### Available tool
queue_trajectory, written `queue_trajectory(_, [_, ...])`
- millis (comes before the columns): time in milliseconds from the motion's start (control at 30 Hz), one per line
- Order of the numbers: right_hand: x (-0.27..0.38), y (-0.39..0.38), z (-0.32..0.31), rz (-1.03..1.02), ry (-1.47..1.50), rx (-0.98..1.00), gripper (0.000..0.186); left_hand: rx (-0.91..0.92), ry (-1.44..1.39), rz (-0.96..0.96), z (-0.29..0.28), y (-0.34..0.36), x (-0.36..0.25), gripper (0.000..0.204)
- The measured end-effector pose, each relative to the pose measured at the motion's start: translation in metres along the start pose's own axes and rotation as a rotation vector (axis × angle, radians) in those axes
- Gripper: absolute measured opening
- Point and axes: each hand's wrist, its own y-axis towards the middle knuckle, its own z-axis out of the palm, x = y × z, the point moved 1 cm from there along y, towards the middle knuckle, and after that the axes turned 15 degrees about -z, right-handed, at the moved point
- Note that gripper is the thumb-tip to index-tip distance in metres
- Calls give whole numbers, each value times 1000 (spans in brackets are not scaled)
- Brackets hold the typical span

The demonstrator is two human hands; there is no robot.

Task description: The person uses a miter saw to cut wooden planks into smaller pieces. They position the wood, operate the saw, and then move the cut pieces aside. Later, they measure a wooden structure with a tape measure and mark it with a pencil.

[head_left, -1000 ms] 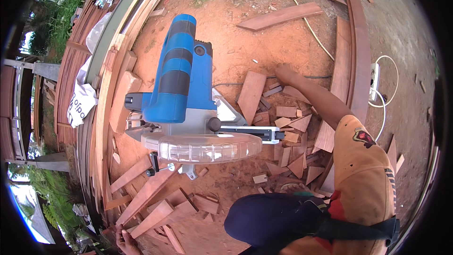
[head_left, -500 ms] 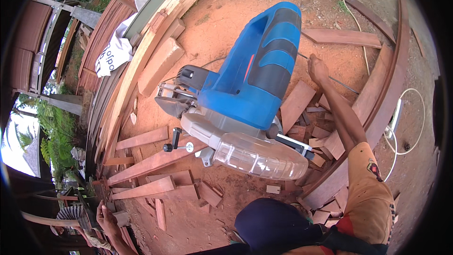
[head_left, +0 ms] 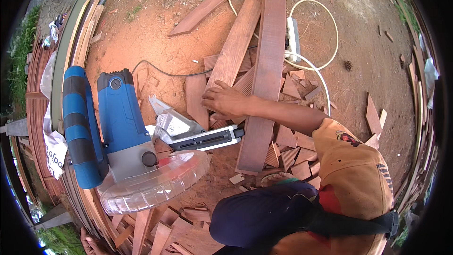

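Note:
My right hand [head_left: 225, 100] rests with fingers spread on the near end of a reddish-brown wooden plank [head_left: 239, 28]. Close by, a wider dark board [head_left: 270, 61] passes beneath my forearm. To the left stands a blue and grey mitre saw [head_left: 123, 113] with a clear plastic blade guard [head_left: 153, 182]. Its silver fence [head_left: 203, 139] lies just below my right hand. At the lower left rim, my left hand [head_left: 90, 242] shows only in part beside wood pieces; its fingers look apart, and I see nothing held in them.
Short wood offcuts [head_left: 285, 148] litter the ground around the saw. A white power strip [head_left: 293, 40] with a looped cable lies beyond the wide board. A loose plank [head_left: 207, 7] lies farther off. Long stacked timber [head_left: 35, 108] lines the left side, near a white printed sack [head_left: 55, 148].
My view has turned to the right, so the saw now appears farther left. My right hand has moved from beside the black cable onto the plank. My left hand now shows less.

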Motion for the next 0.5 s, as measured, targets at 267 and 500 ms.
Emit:
queue_trajectory(267, [91,-129,-2,-510,-245,399,107,223,-171,184,16,-43,-16,66])
queue_trajectory(500, [70,-107,52,-639,-485,368,72,448,-333,260,50,-62,-44,73])
